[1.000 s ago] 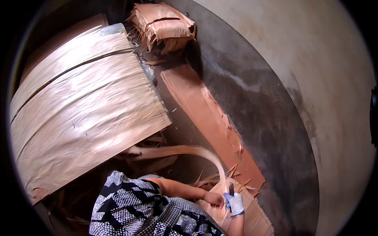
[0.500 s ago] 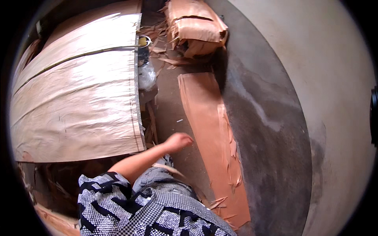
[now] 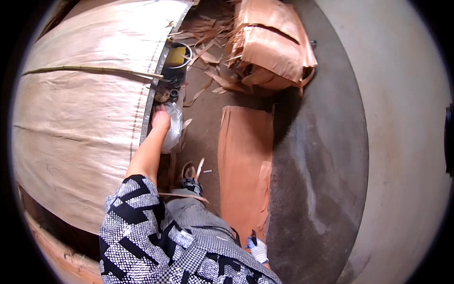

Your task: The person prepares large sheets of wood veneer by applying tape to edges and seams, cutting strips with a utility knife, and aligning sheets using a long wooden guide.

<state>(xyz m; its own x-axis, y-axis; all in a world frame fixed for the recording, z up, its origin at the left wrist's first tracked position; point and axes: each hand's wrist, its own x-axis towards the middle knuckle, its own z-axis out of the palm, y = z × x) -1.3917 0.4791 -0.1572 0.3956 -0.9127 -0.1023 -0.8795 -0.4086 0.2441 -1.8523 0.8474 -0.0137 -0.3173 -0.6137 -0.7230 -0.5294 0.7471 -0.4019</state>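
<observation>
My left hand (image 3: 161, 118), bare, reaches past the right edge of the sheet-covered table, beside a clear plastic bag (image 3: 173, 127) and small dark items (image 3: 173, 92). Its fingertips are partly lost among these things, so I cannot tell whether it grips anything. At the lower edge, my right hand (image 3: 258, 251) wears a white and blue glove and is closed around a small dark tool (image 3: 254, 236), whose kind is too small to make out. That hand is over the near end of a long stack of reddish-brown veneer sheets (image 3: 245, 161) on the floor.
The table (image 3: 80, 118) bears a pale sheet with a thin bamboo stick (image 3: 94, 70) across it. By its edge, a bucket holds something yellow (image 3: 176, 56). A large veneer bundle (image 3: 272, 49) lies ahead, with torn strips (image 3: 208, 57) beside it. A pale wall (image 3: 406, 142) rises on the right.
My left hand has moved forward and left, from over the floor to the table's edge by the plastic bag. My gloved right hand has come into view, and the view has shifted.
</observation>
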